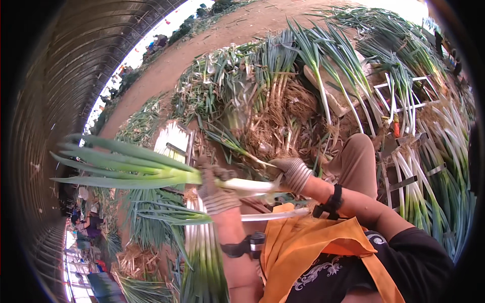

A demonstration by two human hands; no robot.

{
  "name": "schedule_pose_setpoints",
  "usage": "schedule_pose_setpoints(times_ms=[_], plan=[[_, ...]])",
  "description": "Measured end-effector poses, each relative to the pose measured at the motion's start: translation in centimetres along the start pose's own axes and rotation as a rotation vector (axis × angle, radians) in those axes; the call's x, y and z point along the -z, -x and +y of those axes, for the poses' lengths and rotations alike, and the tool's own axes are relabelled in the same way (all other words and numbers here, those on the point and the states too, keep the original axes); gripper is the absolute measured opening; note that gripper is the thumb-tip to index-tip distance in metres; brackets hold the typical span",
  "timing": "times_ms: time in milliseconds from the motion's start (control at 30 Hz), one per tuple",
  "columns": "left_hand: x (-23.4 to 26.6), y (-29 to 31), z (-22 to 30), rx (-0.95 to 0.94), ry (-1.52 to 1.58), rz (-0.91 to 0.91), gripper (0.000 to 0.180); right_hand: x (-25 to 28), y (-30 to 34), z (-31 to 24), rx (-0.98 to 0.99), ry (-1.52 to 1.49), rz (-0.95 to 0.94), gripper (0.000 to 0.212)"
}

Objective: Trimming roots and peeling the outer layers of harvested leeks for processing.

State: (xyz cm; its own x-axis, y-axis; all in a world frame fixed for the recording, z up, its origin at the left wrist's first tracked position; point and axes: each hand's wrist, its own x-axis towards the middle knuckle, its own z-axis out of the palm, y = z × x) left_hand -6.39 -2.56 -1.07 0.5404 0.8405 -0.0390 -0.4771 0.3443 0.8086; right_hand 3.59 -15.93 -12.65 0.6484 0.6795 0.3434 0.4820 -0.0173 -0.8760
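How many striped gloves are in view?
2: a striped glove on the left hand, around a green onion; another on the right hand, near its white end. More may be hidden.

The apron (288,247) is matt cloth, the gloves (297,174) ribbed knit, the white stalk (248,185) smooth.

No words, numbers, labels or signs can be read here. The black shirt (415,258) bears pale print, but what shows of it is curling ornament (319,270) rather than letters. The small, bright, coloured patches beyond the curved roof (65,65) are too small and blurred to make out any writing.
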Motion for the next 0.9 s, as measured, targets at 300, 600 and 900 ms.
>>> schedule_pose_setpoints(times_ms=[300,600,900], plan=[[3.6,-4.1,11.3,-0.218,-0.031,-0.263,0.033,5.0,5.7,20.0,-0.542,0.899,-0.906,0.039],[1.3,-1.9,2.7,0.044,0.238,-0.578,0.021,2.6,-1.3,1.5,-0.03,-0.287,-0.907,0.049],[-0.3,0.4,-2.7,0.358,0.175,-0.89,0.048,2.1,1.2,-2.5,-0.768,-1.262,-0.622,0.044]])
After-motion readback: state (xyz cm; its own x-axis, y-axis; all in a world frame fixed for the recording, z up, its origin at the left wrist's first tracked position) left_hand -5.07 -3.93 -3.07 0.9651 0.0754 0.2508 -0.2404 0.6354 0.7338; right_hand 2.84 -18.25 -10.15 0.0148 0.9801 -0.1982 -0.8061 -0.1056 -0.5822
